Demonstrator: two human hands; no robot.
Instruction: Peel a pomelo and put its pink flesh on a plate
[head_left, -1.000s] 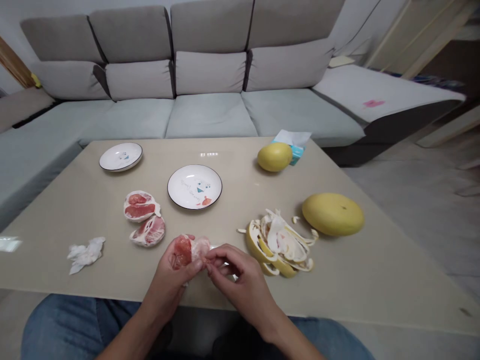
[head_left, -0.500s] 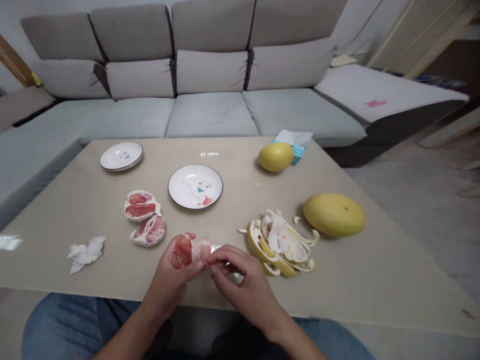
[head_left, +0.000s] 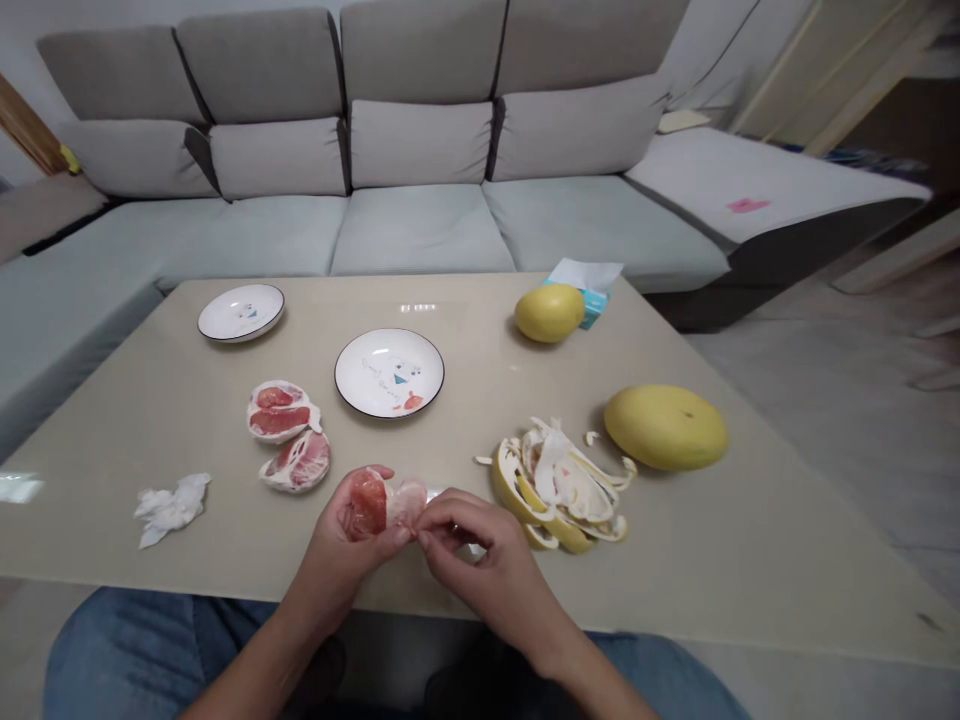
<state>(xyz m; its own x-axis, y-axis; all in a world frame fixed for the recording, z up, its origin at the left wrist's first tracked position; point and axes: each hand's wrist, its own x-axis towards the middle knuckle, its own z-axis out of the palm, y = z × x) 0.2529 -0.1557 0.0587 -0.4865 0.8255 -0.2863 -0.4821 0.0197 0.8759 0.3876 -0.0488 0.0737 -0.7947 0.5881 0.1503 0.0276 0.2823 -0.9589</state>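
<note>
Above the table's near edge, my left hand (head_left: 346,535) is closed around a pomelo segment (head_left: 367,503) with red flesh bared on one side. Pale membrane (head_left: 409,500) hangs off the segment's right side. The thumb and forefinger of my right hand (head_left: 480,555) pinch that membrane at its lower edge, close to my left thumb. Larger peeled pomelo pieces (head_left: 298,462) lie beyond my left hand, red flesh showing between white pith. To the right of my right hand is a heap of pomelo peel (head_left: 562,490), yellow outside and white inside.
A white plate (head_left: 389,373) stands mid-table, and another plate (head_left: 241,312) is at the far left. Two whole pomelos, one nearer (head_left: 666,428) and one farther (head_left: 550,312), rest on the right by a tissue pack (head_left: 594,300). Crumpled tissue (head_left: 172,508) lies left. A sofa (head_left: 420,230) stands behind.
The membrane piece has shifted very slightly at the segment's right side. Both hands keep nearly the same hold, and the view has moved a little.
</note>
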